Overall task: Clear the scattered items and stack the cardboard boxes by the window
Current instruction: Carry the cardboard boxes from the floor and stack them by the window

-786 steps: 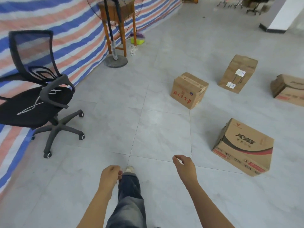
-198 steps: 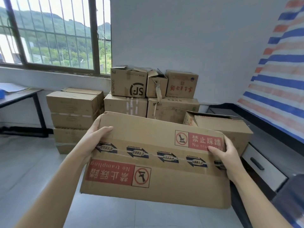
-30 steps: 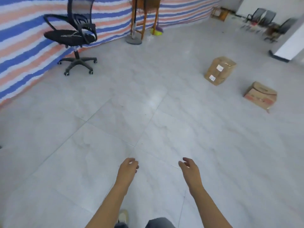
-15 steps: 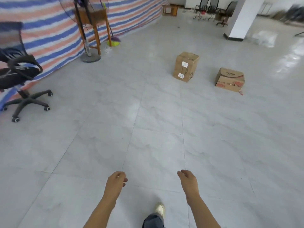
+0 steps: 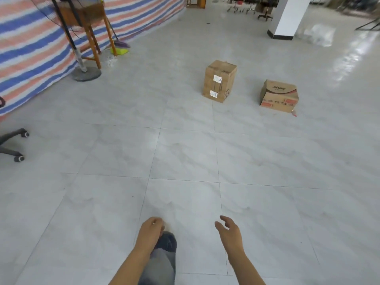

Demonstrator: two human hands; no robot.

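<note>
1. The left hand (image 5: 151, 230) hangs low in the view at the end of a bare forearm, back of the hand up, fingers loosely curled under and empty
2. The right hand (image 5: 229, 231) reaches forward at about the same height, well apart from the left, thumb and fingers relaxed and slightly spread, grasping nothing
3. Between and below the two hands shows one grey trouser leg (image 5: 162, 264), with a dark shoe at its end just beside the left wrist
4. Two cardboard boxes stand on the pale tiled floor (image 5: 185, 153), far ahead of the hands: a tall box (image 5: 219, 84) with white labels on its near face, upright, and to its right, apart from it, a low box (image 5: 279, 96) with red print, slightly tilted
5. On the left, one fan stand (image 5: 86, 73) with a round base stands touching or just beside one wooden stool (image 5: 90, 23), both in front of the striped tarp (image 5: 30, 48)
6. One broom (image 5: 121, 48) lies at the foot of the tarp near the stool
7. Two chair casters (image 5: 20, 146) show at the left edge
8. One white pillar (image 5: 287, 17) rises at the far right
</note>
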